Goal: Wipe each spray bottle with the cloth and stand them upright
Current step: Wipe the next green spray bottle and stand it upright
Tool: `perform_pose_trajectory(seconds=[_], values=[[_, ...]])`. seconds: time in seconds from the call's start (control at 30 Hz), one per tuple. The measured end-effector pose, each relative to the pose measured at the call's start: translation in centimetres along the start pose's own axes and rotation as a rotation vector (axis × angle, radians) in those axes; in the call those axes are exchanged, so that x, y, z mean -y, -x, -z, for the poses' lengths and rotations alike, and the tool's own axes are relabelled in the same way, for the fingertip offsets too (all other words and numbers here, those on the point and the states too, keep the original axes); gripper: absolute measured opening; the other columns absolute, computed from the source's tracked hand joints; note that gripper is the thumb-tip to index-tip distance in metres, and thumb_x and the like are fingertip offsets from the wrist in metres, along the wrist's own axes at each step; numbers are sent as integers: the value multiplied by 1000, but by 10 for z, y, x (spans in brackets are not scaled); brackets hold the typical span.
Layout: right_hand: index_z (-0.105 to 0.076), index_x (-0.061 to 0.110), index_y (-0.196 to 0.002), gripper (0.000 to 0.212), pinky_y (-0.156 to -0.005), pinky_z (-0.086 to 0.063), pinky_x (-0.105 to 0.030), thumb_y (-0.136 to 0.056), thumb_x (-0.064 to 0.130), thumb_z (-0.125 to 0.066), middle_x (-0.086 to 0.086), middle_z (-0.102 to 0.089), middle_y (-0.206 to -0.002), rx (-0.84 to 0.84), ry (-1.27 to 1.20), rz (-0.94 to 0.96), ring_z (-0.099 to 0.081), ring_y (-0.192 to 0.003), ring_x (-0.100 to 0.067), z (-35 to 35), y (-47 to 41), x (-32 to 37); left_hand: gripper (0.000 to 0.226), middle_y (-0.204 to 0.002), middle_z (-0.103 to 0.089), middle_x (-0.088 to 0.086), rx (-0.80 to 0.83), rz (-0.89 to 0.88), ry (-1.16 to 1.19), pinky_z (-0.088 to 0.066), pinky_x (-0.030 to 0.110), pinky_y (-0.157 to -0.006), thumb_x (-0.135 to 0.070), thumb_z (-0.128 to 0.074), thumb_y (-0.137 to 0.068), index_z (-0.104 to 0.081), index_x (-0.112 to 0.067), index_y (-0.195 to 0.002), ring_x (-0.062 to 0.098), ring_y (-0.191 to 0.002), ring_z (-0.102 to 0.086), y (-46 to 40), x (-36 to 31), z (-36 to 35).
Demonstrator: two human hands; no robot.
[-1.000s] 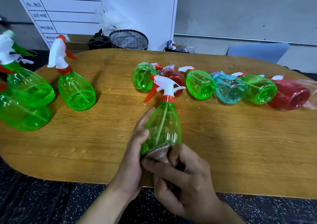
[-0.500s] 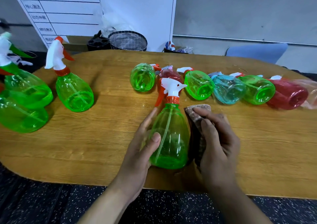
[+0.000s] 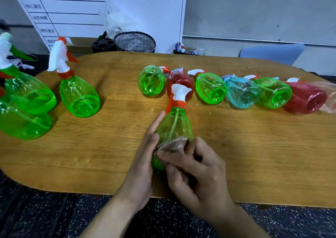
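Bottle in hand: a green spray bottle [image 3: 174, 126] stands near the front edge of the wooden table [image 3: 254, 155], orange collar and white trigger head on top, orange lever pointing left.
Left hand: the left hand [image 3: 143, 165] lies flat along the bottle's left side, fingers straight and pressed to the plastic, thumb against the front.
Right hand: the right hand [image 3: 198, 175] has its fingers curled round a brownish cloth [image 3: 172, 145] and presses it against the lower front of the bottle.
Upright group: three green bottles stand at the far left; the nearest one [image 3: 80, 95] stands apart, two more [image 3: 27, 106] are touching at the table's left edge and partly cut off by the frame.
Lying row: six bottles lie on their sides behind the held one, bases toward the camera, touching in a line: green [image 3: 151, 80], red [image 3: 180, 82], green [image 3: 211, 88], blue [image 3: 241, 93], green [image 3: 274, 93], red [image 3: 305, 98].
Open room: bare wood between the upright group and the held bottle, and a wide bare stretch on the right in front of the lying row.
Edges: the held bottle's base sits just inside the front rim; both wrists cross that rim.
Behind table: a mesh basket [image 3: 135, 42] and a blue chair [image 3: 272, 53].
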State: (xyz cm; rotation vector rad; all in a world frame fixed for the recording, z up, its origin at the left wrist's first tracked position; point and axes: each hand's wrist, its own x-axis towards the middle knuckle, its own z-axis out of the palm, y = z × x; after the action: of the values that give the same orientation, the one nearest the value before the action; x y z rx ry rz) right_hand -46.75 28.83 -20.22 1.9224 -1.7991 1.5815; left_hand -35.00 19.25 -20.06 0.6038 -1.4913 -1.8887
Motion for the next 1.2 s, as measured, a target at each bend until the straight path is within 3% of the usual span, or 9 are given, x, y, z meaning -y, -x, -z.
perform_pose_trajectory(seconds=[0.13,0.3,0.43,0.57,0.7,0.83,1.03,1.1,1.2], values=[[-84,18,-106,20,-63,-45,-21,-89,15,-74,-1,-50,-80,45,43,102,-50,-71,-9,-1,7,2,46,-145,-68,-7,-9,2,19,-57,31,-104,-39,-43,-108,-52,-45,-152,21,-133,-67,0,-4,-1],[-77,14,-118,26,-76,-48,-24,-97,19,-63,-8,-64,-96,-217,-115,-161,-61,-87,-15,14,-18,-3,43,-159,-56,-2,0,-59,-74,-37,58,-124,-43,-53,-104,-59,-47,-147,23,-149,-51,1,7,2],[-73,23,-131,32,-86,-45,-16,-103,31,-59,0,-65,-106,-214,-74,-349,-61,-100,-9,9,-30,-19,49,-163,-51,-9,47,-51,-83,-31,59,-127,-50,-53,-99,-57,-50,-148,20,-155,-43,-3,14,0],[-72,25,-134,34,-71,-46,-22,-103,34,-60,2,-48,-92,-130,41,-234,-53,-83,-12,3,-18,-13,45,-165,-48,-7,28,-52,-87,-28,57,-128,-47,-54,-106,-55,-47,-151,19,-156,-41,-2,14,2],[-74,22,-131,33,-57,-49,-32,-99,30,-67,-1,-48,-89,-28,109,-31,-50,-74,-14,6,1,-6,46,-160,-55,-5,20,-22,-49,-36,55,-124,-43,-42,-108,-53,-50,-152,21,-148,-52,-2,8,2],[-79,21,-124,29,-59,-49,-29,-97,28,-71,-3,-50,-83,23,131,103,-50,-74,-13,6,6,-1,47,-150,-64,3,13,-37,5,-45,51,-117,-43,-46,-102,-57,-47,-148,29,-138,-62,0,1,-1],[-74,24,-127,29,-77,-44,-18,-102,31,-61,-4,-56,-94,-250,-20,-240,-55,-87,-9,13,-23,-11,43,-160,-55,-4,21,-65,-110,-33,60,-125,-44,-50,-105,-58,-48,-148,23,-151,-48,-1,11,-4],[-75,25,-128,31,-77,-45,-18,-103,35,-60,-2,-55,-92,-217,-25,-295,-56,-86,-11,10,-26,-16,45,-162,-52,-8,39,-59,-133,-32,60,-126,-50,-50,-102,-57,-54,-147,20,-153,-45,-1,12,-2],[-76,21,-128,31,-69,-45,-18,-101,32,-63,4,-48,-92,-134,40,-183,-52,-81,-9,5,-17,-10,43,-164,-49,-10,32,-50,-102,-32,59,-126,-47,-46,-108,-53,-53,-150,19,-154,-44,-1,14,2]])
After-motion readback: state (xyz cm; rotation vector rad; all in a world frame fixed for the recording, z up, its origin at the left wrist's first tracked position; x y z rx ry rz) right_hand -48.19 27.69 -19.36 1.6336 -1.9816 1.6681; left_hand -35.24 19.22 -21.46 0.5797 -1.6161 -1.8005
